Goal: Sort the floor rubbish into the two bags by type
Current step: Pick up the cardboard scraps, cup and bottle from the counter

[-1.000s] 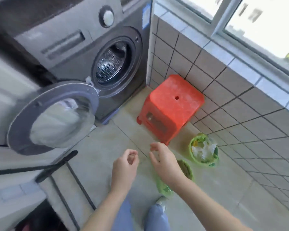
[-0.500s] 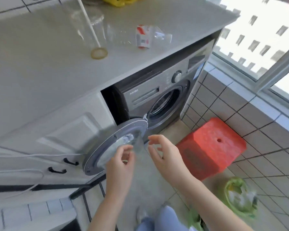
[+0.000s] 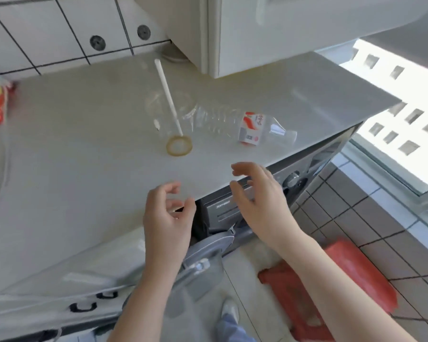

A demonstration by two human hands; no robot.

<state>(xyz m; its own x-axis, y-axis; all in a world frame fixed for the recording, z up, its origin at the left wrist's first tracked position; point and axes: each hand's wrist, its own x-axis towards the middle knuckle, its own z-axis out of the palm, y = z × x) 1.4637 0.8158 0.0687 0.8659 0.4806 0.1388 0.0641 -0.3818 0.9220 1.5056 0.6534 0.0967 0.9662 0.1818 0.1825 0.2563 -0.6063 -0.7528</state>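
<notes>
Both hands have risen from floor level to the worktop (image 3: 72,156) edge. Left hand (image 3: 167,213) hovers with fingers loosely curled, holding nothing. Beyond lie a clear cup (image 3: 169,119) with straw, then a plastic bottle (image 3: 247,128). Right hand (image 3: 260,201) is spread, empty.

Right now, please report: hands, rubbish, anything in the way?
Left hand open, empty. Right hand open, empty, nearer the bottle. Clear cup with straw stands left of bottle. Nothing between hands and them.
</notes>
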